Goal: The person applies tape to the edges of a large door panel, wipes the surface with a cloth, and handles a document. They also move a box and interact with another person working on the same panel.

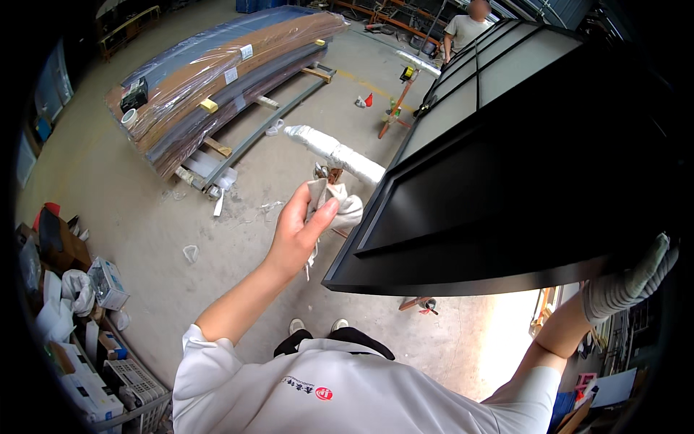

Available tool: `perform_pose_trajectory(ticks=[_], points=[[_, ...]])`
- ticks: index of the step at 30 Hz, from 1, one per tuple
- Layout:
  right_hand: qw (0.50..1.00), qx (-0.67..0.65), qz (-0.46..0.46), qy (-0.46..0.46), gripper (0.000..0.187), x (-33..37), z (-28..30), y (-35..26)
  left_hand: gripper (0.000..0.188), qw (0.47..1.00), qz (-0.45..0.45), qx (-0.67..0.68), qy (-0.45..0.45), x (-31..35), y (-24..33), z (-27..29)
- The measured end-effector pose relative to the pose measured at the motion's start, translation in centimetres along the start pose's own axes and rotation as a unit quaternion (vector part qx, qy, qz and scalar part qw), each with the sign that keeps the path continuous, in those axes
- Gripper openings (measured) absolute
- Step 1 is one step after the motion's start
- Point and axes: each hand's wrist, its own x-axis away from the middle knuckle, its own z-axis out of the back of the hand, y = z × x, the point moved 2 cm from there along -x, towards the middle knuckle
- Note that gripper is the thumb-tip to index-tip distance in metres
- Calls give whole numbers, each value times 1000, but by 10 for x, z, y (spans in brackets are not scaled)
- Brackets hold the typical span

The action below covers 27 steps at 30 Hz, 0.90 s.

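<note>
My left hand (300,226) is bare and closed around a crumpled pale grey cloth (345,207), pinched between thumb and fingers, with a loose thread hanging below. It is just left of the near corner of a large black framed door panel (441,210). This panel lies raised at waist height, with pale glass-like panes (528,61) toward its far end. At the panel's near right edge is my right hand (630,283), in a grey-white knit work glove. Its fingers are stretched out against the edge, and the palm side is hidden.
Foil-wrapped support bar (336,153) runs under the panel. Plastic-wrapped long panels (217,79) are stacked at the far left. An orange stand (397,108) holds the far side, where another person (466,32) stands. Boxes and a crate (137,380) crowd the lower left.
</note>
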Motion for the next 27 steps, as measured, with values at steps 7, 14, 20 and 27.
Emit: perform_pose_trajectory(ticks=[7,14,20,27], points=[[911,-83,89,-395,79,84,-62,24,50,973,-226,14,-52,-32,115,-94],[739,-78,42,-668,84,244,-53,66,65,839,-427,-279,190,-36,164,-137],[585,-90,-64,-803,59,307,-8,115,47,865,-376,-248,223,-72,165,-102],[500,59,-600,-622,66,452,83,176,35,940,-274,-80,185,-103,158,-4]])
